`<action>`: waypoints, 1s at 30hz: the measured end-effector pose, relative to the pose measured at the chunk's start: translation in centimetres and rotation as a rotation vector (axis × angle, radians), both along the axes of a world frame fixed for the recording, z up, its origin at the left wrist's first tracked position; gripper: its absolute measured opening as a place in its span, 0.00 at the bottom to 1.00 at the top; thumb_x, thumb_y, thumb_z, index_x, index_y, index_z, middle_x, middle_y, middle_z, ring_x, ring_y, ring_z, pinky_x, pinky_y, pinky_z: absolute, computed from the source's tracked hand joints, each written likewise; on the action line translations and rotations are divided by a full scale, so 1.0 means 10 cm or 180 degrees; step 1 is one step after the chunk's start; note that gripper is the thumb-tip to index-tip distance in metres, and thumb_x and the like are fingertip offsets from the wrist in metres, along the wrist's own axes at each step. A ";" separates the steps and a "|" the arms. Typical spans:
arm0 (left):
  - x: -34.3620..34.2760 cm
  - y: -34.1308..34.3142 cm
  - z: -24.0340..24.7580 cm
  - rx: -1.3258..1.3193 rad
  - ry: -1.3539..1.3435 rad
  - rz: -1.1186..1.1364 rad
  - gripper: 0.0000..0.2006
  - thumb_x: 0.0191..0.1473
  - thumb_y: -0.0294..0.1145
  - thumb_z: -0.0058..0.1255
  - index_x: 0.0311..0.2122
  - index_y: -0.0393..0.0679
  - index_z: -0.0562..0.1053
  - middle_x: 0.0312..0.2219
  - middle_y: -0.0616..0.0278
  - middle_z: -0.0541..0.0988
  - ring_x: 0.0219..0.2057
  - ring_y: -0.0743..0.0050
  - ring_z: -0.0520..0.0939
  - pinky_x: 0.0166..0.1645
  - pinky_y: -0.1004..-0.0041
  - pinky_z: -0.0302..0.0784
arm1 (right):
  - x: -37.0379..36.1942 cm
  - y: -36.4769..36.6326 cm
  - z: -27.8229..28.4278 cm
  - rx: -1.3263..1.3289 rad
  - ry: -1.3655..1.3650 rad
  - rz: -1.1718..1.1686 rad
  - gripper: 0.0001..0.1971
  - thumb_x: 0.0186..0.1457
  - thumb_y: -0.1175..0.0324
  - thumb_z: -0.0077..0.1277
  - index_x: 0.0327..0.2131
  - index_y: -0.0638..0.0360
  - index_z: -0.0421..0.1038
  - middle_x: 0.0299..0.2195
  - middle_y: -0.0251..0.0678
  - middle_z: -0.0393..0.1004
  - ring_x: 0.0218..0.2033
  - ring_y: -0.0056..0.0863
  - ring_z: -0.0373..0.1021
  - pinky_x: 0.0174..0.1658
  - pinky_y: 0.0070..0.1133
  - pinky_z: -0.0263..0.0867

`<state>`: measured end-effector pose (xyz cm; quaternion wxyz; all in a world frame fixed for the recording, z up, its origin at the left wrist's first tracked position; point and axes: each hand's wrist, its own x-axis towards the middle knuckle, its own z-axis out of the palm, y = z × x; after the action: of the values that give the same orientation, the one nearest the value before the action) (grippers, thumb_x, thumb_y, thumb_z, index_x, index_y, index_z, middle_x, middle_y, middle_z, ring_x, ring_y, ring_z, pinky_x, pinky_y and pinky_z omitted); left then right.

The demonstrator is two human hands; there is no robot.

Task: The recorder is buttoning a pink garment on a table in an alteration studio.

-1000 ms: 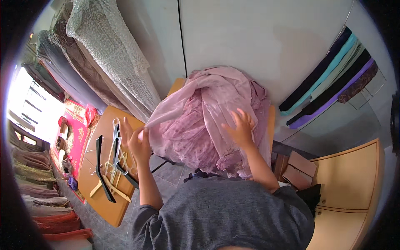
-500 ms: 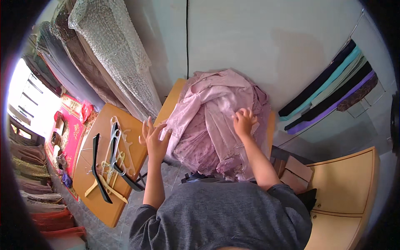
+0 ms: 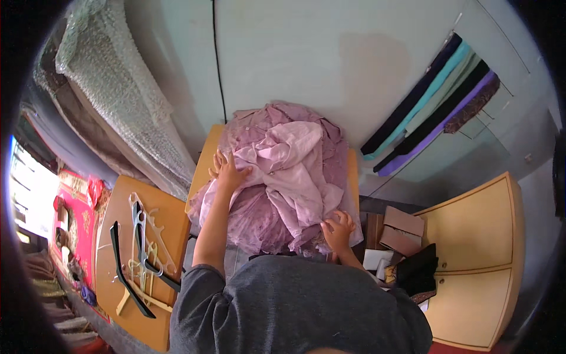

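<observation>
A pale pink garment (image 3: pixel 295 159) with lace and gathered tulle lies in a rumpled heap on a wooden table (image 3: pixel 206 154) in front of me. My left hand (image 3: pixel 230 172) rests on the garment's left side with its fingers spread. At the near right edge of the heap, my right hand (image 3: pixel 338 232) is closed, its bent fingers and thumb gripping the cloth. A fold of the fabric runs up from there toward the middle. The undersides of the right fingers are hidden.
To the left, a wooden table (image 3: pixel 127 197) carries several hangers (image 3: pixel 141 236). Gowns (image 3: pixel 112 88) hang at the far left. Folded cloths (image 3: pixel 436 100) hang on a rack at the right wall. A yellow cabinet (image 3: pixel 477 236) and boxes (image 3: pixel 402 227) stand at the right.
My right hand has moved nearer to me, down to the garment's near right edge. My left hand has come onto its left side. The upper cloth is more bunched; the view has shifted.
</observation>
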<state>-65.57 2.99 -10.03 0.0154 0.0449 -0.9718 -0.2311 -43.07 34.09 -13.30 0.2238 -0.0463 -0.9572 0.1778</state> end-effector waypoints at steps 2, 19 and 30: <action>-0.18 0.06 0.05 -0.0164 -0.0195 -0.0253 0.42 0.37 0.57 0.59 0.59 0.55 0.59 0.63 0.51 0.41 0.64 0.51 0.37 0.58 0.36 0.33 | 0.00 0.04 0.04 -0.0101 0.0009 -0.0014 0.10 0.40 0.60 0.58 0.29 0.49 0.76 0.43 0.35 0.65 0.51 0.42 0.56 0.50 0.43 0.47; 0.98 -0.53 0.52 0.0665 0.0268 -0.0944 0.13 0.43 0.49 0.58 0.31 0.53 0.80 0.62 0.59 0.50 0.63 0.51 0.47 0.59 0.41 0.34 | -1.60 -0.32 1.09 0.0185 0.0732 0.0670 0.15 0.45 0.60 0.55 0.39 0.46 0.71 0.44 0.35 0.63 0.50 0.38 0.58 0.48 0.39 0.51; 1.92 -0.97 0.77 0.0566 0.0194 -0.0376 0.12 0.42 0.46 0.58 0.30 0.53 0.81 0.61 0.58 0.54 0.63 0.55 0.47 0.59 0.46 0.32 | -2.55 -0.80 0.79 0.1073 -0.1256 0.1431 0.23 0.43 0.54 0.57 0.46 0.38 0.70 0.57 0.38 0.53 0.63 0.38 0.40 0.58 0.54 0.33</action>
<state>-46.37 -6.69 -2.29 0.0272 -0.0183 -0.9475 -0.3181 -68.59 26.08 -5.40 -0.0059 0.1700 -0.9842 0.0497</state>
